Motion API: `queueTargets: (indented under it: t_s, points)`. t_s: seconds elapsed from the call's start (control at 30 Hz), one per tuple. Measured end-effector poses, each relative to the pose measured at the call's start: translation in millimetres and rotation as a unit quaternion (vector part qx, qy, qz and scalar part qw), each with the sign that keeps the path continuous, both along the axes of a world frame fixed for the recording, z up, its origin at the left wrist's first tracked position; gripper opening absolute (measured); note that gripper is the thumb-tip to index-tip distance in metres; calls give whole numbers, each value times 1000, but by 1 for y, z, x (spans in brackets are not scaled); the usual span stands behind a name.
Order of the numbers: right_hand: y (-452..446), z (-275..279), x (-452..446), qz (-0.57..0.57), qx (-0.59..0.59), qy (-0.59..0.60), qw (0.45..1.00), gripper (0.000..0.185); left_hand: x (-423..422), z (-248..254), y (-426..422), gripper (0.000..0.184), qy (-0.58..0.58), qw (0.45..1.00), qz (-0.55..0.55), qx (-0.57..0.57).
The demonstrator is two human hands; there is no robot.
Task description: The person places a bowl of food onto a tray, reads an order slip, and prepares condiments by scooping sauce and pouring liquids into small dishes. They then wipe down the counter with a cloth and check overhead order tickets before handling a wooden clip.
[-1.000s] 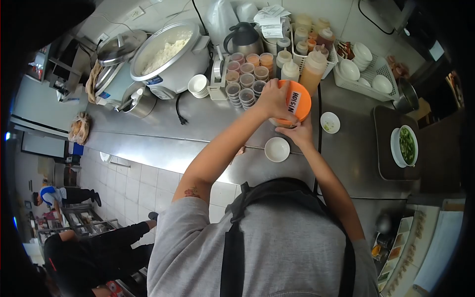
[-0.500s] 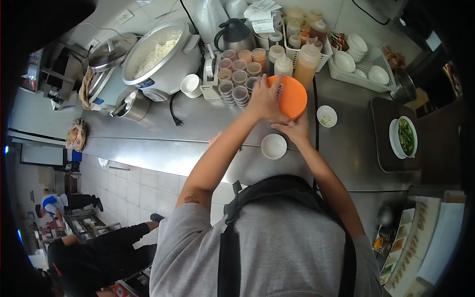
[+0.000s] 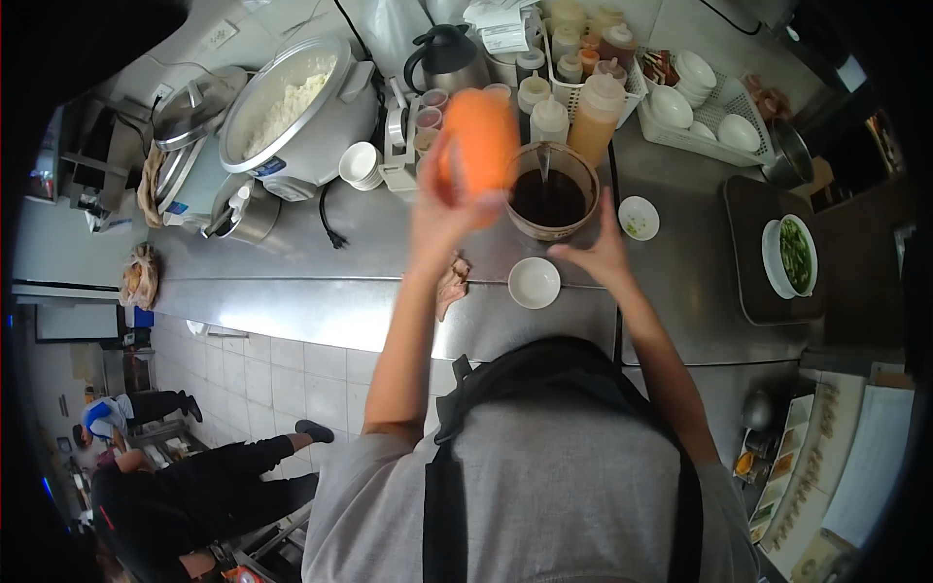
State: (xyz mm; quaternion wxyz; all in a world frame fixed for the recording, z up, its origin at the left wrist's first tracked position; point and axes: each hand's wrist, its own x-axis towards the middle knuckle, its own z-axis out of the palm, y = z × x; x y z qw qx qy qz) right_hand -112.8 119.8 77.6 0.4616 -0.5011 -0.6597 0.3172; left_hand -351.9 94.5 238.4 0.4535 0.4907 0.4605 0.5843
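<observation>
My left hand (image 3: 442,219) grips an orange lid (image 3: 483,136), blurred by motion and tilted up above the sauce cups. To its right stands a round tub (image 3: 544,234) of dark liquid, its top uncovered. A metal utensil (image 3: 545,160) stands in the liquid; its lower end is hidden. Beside the tub's right side, my right hand (image 3: 604,255) has its thumb and fingers spread and holds nothing. A small white bowl (image 3: 535,283) sits just in front of the tub. Left of that bowl, a crumpled brown cloth (image 3: 453,285) lies under my left forearm.
Squeeze bottles (image 3: 596,117) crowd behind the tub. A large rice cooker (image 3: 306,131) and stacked white bowls (image 3: 361,165) stand left. Right are a bowl with green bits (image 3: 639,219), a basket of bowls (image 3: 753,160) and a tray (image 3: 743,243). Other people (image 3: 185,496) stand at lower left.
My left hand has lifted the orange lid off the tub and carried it left, exposing the dark liquid and utensil. My right hand has come away from the lid and spread its fingers.
</observation>
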Motion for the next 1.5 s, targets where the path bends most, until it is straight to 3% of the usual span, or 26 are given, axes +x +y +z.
queueTargets:
  t_s: [0.03,0.13,0.2,0.23,0.33,0.47,0.57,0.6,0.63,0.7,0.73,0.8,0.9,1.0,1.03,1.13,1.17,1.27,1.37,1.5]
  points:
    - [-9,31,5,-40,-105,35,993,101,-32,-10,-9,93,-109,994,0,-28]
    - [12,76,29,-27,-132,45,990,58,-100,-42,-45,81,-353,932,-9,-80]
    - [28,125,20,1,-124,-62,990,33,-120,-61,-62,80,-420,898,-32,-129]
    - [37,140,10,16,-118,-114,986,25,-130,-72,-68,79,-452,878,-43,-151]
    - [65,148,-23,59,-103,-239,964,24,-159,-124,-83,77,-481,852,86,-189]
    - [94,127,-55,50,-168,-382,907,24,-192,-164,-85,66,-369,886,156,-236]
    - [96,112,-68,21,-195,-389,900,26,-215,-195,-89,59,-181,931,208,-240]
    - [94,116,-71,24,-224,-380,897,27,-217,-201,-90,56,-66,929,278,-236]
    - [91,118,-74,26,-251,-369,895,27,-219,-205,-89,53,52,910,342,-228]
    - [89,97,-78,6,-153,-353,923,28,-203,-183,-87,40,320,813,458,-164]
    - [87,90,-78,-7,-103,-344,933,28,-186,-160,-85,37,335,821,446,-121]
    - [79,105,-83,0,-116,-352,929,28,-153,-132,-83,32,363,830,422,-38]
    - [75,104,-79,12,-79,-332,940,27,-99,-126,-84,27,352,899,259,20]
    - [67,113,-68,20,-49,-282,958,25,-48,-116,-87,26,326,941,74,-42]
    - [64,118,-62,20,-47,-262,964,25,-40,-119,-88,51,356,928,-13,-111]
    - [59,122,-42,6,22,-254,967,25,-17,-117,-88,86,415,908,-46,-16]
    - [58,125,-37,-1,-8,-271,963,25,-11,-123,-88,113,389,918,-69,-28]
    - [55,119,-25,1,-73,-205,976,26,3,-139,-83,115,356,933,-47,23]
    - [50,115,-12,2,-132,-67,989,24,15,-143,-79,117,347,936,-55,21]
    - [42,117,6,-38,-247,78,965,22,25,-153,-76,117,344,938,-29,24]
